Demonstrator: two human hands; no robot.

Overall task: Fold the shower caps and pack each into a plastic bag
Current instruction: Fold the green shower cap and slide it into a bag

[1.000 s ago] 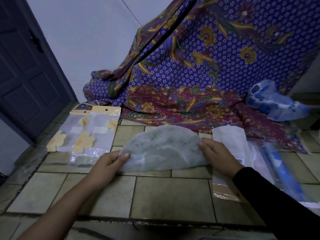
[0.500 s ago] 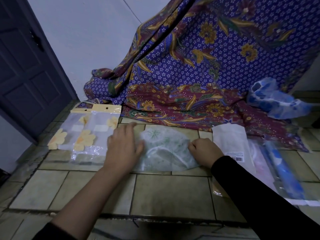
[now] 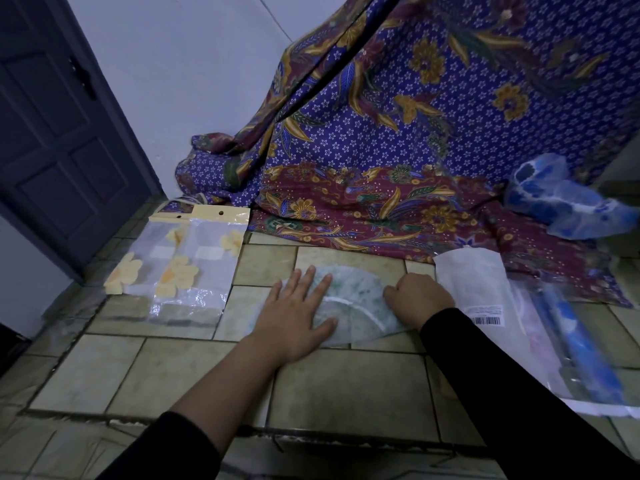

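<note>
A pale green-speckled shower cap (image 3: 349,299), folded to a narrow wedge, lies on the tiled ledge (image 3: 346,393). My left hand (image 3: 294,317) lies flat on its left half with straight fingers, pressing it down. My right hand (image 3: 419,297) is curled at the cap's right edge; whether it pinches the cap I cannot tell. A clear plastic bag with a barcode label (image 3: 485,306) lies just right of that hand. Another clear bag with yellow flowers (image 3: 180,271) lies to the left.
A purple and maroon batik cloth (image 3: 398,150) hangs behind and spills onto the ledge. A crumpled blue-patterned shower cap (image 3: 561,199) sits on it at far right. Packed bags with blue and pink contents (image 3: 571,344) lie at the right. A dark door (image 3: 52,133) stands left.
The cap went from a wide half-circle held at both ends to a narrower fold. My left hand carried its left end over to the right and now presses flat on it.
</note>
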